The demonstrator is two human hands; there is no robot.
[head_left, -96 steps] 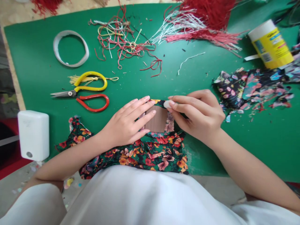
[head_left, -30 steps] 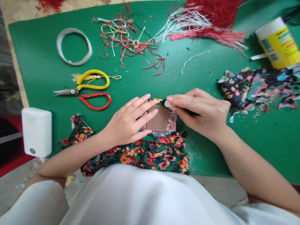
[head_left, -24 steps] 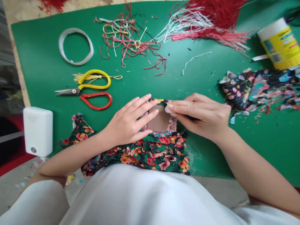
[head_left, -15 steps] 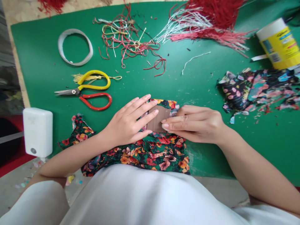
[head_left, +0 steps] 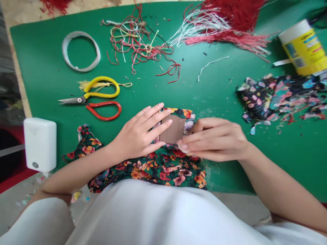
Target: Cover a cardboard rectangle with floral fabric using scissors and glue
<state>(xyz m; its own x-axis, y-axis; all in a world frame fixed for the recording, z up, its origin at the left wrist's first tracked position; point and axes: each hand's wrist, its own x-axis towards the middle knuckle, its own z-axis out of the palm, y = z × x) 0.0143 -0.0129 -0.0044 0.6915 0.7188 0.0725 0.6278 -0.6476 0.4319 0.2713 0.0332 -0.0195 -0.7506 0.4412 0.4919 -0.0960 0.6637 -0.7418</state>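
The right hand point(head_left: 217, 139) has slid from the card's point(head_left: 174, 129) far edge down to its near right corner, pinching a small white piece point(head_left: 183, 148). The left hand point(head_left: 139, 134) lies spread flat on the card, which sits on floral cloth point(head_left: 163, 166) at the tabletop's point(head_left: 219, 92) near edge, long axis running away from the person. Scissors point(head_left: 94, 100) point left; bare green lies beyond. The bottle point(head_left: 302, 46) label is unreadable

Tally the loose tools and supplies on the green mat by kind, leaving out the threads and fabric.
Scissors: 1, yellow and red handles
Tape ring: 1, whitish
Yellow-labelled tub: 1, lying tilted at the right edge
Brown card: 1, under the left hand, with the right hand at its lower right corner
Total: 4
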